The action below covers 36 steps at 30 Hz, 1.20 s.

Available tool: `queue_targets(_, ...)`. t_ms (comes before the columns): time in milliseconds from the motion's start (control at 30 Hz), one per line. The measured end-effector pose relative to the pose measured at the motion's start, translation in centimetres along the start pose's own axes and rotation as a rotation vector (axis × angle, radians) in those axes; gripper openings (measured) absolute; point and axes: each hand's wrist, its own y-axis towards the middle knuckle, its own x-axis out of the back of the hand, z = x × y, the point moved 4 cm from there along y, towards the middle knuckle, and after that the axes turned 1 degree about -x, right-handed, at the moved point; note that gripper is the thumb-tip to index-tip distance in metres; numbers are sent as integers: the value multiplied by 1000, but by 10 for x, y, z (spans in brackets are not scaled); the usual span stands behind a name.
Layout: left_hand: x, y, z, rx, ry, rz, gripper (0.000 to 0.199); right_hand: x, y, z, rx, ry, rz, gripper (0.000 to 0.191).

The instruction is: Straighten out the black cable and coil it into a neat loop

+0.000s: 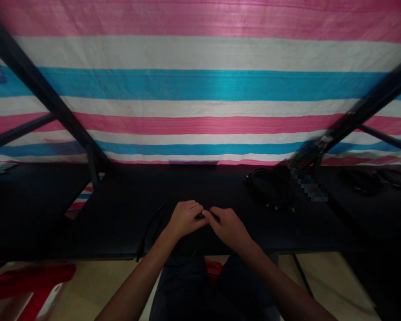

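Note:
Over the front part of the black table [120, 200], my left hand [186, 218] and my right hand [227, 225] meet at the fingertips. Both hands have their fingers curled round a small dark piece, which looks like part of a black cable [150, 227]. That cable loops on the table beside my left wrist, and one end hangs at the front edge. Most of what lies between the fingers is hidden. To the right of my right hand rests a coiled bundle of black cables [270, 189].
More black cable coils [366, 182] lie at the far right. Dark metal posts [67, 118] slant up on both sides before a striped sheet [200, 84]. Pale strips [0, 167] lie at the far left. A red stool [33, 285] stands below left.

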Motion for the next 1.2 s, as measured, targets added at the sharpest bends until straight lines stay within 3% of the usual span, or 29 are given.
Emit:
queue_targets(133,20,-4,15,116,-73,70,51,24,-9,-26,-45,39,-133,56)
queue_targets(300,45,-5,19,166,-106,128,56,65,-26,-61,-99,3,-315,59)
queue_targets(533,81,-2,18,214,-56,-13,55,120,-56,-96,-214,-84,-618,55)
queue_targets(667,97,-1,13,253,-88,-136,56,114,-61,-104,-274,29,-564,56)
queue_targets(800,107,3,-2,279,-146,-181,56,86,-55,-82,-249,174,-319,60)
queue_targets(967,114,16,-39,191,-218,-69,57,69,-46,-16,-128,302,-67,59)
queue_targets(1067,123,18,-57,121,-206,-51,57,71,-46,19,-20,335,-33,54)
queue_targets(1200,134,13,-68,76,-193,4,49,80,-49,41,161,302,-133,54)
